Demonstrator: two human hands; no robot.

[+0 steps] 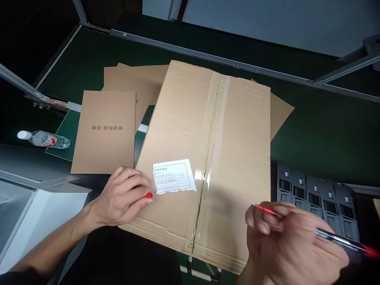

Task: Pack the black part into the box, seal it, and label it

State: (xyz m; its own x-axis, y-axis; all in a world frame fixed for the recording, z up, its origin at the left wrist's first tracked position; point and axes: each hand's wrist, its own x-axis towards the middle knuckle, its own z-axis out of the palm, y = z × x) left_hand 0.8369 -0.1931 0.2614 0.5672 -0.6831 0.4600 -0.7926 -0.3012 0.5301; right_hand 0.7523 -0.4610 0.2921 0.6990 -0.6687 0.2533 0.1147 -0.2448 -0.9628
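Observation:
A large cardboard box (184, 111) with a taped seam lies in front of me. Near its left edge rests a white paper form (175, 176) with printed lines and red handwriting. My left hand (124, 198) is closed around a red pen cap (149, 195), just left of the form. Over the box's right side, my right hand (293, 241) grips a red pen (267, 209); its bare tip points left and its clear barrel sticks out behind the hand.
Flat cardboard sheets (103, 146), the front one printed with characters, lie left of the box. A plastic bottle (49, 139) is at far left. Several dark grey plastic parts (314, 202) line up at right. Metal frame bars (208, 57) cross behind.

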